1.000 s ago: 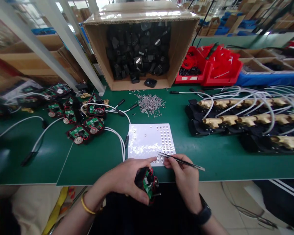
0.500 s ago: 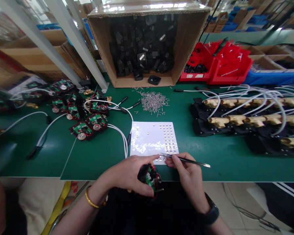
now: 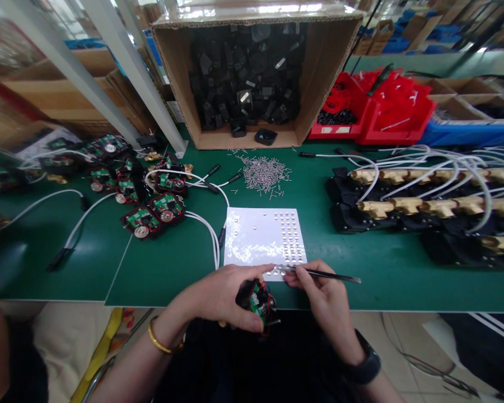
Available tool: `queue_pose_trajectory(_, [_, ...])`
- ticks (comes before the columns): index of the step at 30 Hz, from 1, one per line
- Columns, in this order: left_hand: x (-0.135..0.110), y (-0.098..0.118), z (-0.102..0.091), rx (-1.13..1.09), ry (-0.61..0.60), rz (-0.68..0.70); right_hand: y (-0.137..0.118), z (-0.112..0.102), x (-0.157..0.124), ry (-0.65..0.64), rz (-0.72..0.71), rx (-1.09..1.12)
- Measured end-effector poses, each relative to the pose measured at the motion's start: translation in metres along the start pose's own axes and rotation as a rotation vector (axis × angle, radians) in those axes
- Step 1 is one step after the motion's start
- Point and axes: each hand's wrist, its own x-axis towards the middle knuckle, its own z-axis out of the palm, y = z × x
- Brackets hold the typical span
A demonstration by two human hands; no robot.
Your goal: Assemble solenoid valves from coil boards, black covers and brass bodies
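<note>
My left hand (image 3: pixel 218 296) is closed around a small black module with a green circuit board and red wires (image 3: pixel 258 299), held just off the table's near edge. Its forefinger rests on the white sheet (image 3: pixel 256 238), which carries rows of small clear dots. My right hand (image 3: pixel 321 294) pinches thin metal tweezers (image 3: pixel 319 273). The tweezer tips touch the dots at the sheet's lower edge, next to my left forefinger.
Several circuit-board modules with white cables (image 3: pixel 145 210) lie at the left. A pile of small metal pins (image 3: pixel 264 170) sits before an open cardboard box of black parts (image 3: pixel 246 73). Red bins (image 3: pixel 373 112) and rows of brass fittings with white cables (image 3: pixel 428 204) fill the right.
The view has shifted slightly. My hands have stayed by the sheet; the tweezers have tilted flatter with their tips kept at the lower dots.
</note>
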Motion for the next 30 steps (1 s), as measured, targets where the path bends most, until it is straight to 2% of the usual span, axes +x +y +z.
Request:
queue_pose_trajectory(5, [0.0, -0.002, 0.0, -0.09, -0.012, 0.044, -0.001, 0.002, -0.001, 0.002, 0.009, 0.07])
queue_pose_trajectory(7, [-0.003, -0.004, 0.002, -0.138, 0.039, 0.057, -0.001, 0.004, -0.002, 0.026, 0.015, 0.111])
queue_pose_trajectory(9, [-0.007, -0.005, 0.006, -0.21, 0.167, 0.069, -0.001, 0.005, -0.003, 0.053, 0.019, 0.143])
queue_pose_trajectory(12, [-0.01, -0.002, 0.016, -0.227, 0.479, 0.102, -0.001, 0.003, -0.004, 0.066, 0.037, 0.225])
queue_pose_trajectory(14, [-0.006, -0.002, 0.025, -0.148, 0.674, 0.118, -0.002, 0.0, -0.002, 0.097, 0.062, 0.376])
queue_pose_trajectory(16, [0.0, -0.004, 0.033, -0.079, 0.782, 0.141, -0.006, -0.005, 0.004, 0.112, 0.088, 0.558])
queue_pose_trajectory(19, [0.009, -0.008, 0.04, -0.034, 0.842, 0.156, -0.019, -0.008, 0.015, -0.014, 0.148, 0.727])
queue_pose_trajectory(23, [0.007, -0.005, 0.044, 0.032, 0.882, 0.072, -0.041, 0.004, 0.018, -0.213, 0.191, 0.809])
queue_pose_trajectory(27, [-0.002, -0.003, 0.049, -0.005, 0.944, 0.011, -0.05, 0.022, 0.012, -0.245, 0.178, 0.809])
queue_pose_trajectory(30, [-0.001, -0.006, 0.054, -0.128, 0.973, 0.044, -0.051, 0.025, 0.01, -0.23, 0.164, 0.793])
